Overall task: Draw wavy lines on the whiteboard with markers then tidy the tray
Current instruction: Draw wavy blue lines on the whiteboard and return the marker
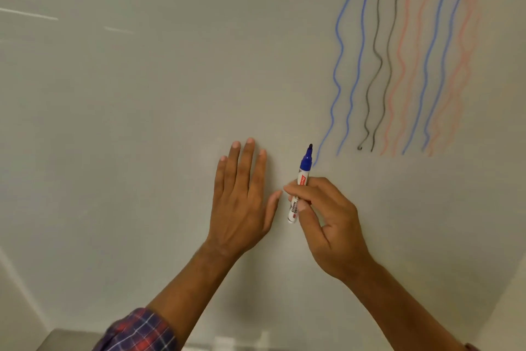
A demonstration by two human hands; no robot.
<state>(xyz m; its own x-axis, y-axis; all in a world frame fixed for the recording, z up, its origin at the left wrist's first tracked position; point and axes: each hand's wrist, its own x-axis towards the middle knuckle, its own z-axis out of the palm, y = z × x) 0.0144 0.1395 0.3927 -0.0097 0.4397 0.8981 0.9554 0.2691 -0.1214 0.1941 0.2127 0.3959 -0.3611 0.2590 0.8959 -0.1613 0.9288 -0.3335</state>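
The drawing part of the task looks largely done: the whiteboard (142, 123) carries a set of wavy lines (398, 51) on its upper right, running top to bottom in blue, black and a pale red, some of them faint or smudged. The leftmost blue line ends just beside the bare tip of the blue marker (303, 174), which the right hand (327, 222) pinches by its white barrel between thumb and curled fingers, nib pointing up. Whether the nib touches the board cannot be told. The left hand (242, 202) lies spread and flat against the board, just left of the marker, holding nothing; a plaid sleeve (136, 330) shows at its forearm. No cap is in sight. A grey ledge (65, 339) shows at the lower edge (possibly the tray, though that cannot be confirmed). Judging from this, what remains is any last line, capping the marker, and tidying the tray.
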